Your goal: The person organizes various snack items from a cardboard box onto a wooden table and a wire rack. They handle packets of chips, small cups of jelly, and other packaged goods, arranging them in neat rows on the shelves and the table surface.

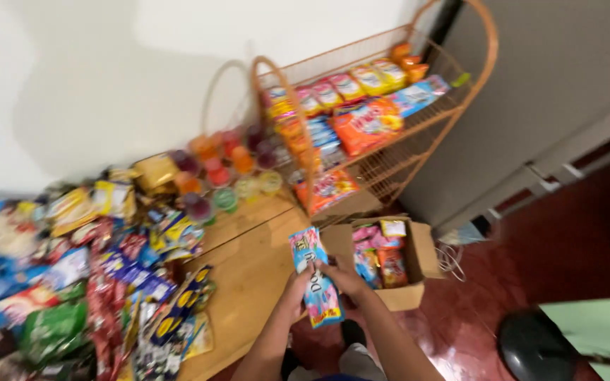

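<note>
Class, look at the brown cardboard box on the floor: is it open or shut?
Open: the brown cardboard box has its flaps spread outward, and colourful snack packets show inside.

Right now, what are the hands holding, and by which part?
Both hands hold one blue and pink snack packet at its middle: left hand on its left edge, right hand on its right edge.
</note>
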